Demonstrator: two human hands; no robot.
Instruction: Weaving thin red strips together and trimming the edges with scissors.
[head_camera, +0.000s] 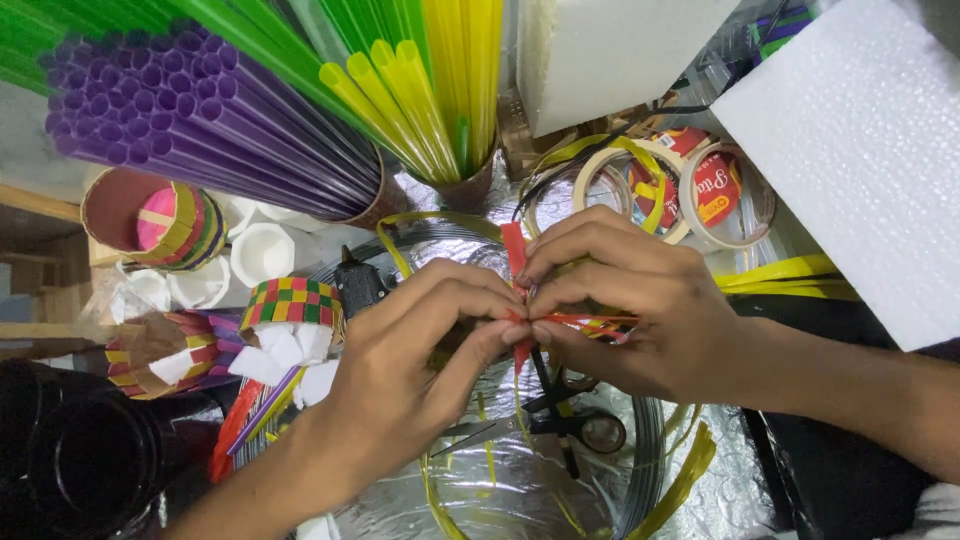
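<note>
While I watch, flat red strips (518, 262) crossed over crinkled foil (520, 490), left hand (415, 360) and right hand (625, 300) curled fingertip to fingertip, both pinching strips, black scissors (570, 420) beneath.

Bright, even light falls from overhead. The crinkled foil sheet (500, 490) glints with soft glare. Left of the foil, the black jar (75, 455) sinks into shadow. Above it, straws bow outward from wide-angle distortion; focus stays sharp.
</note>
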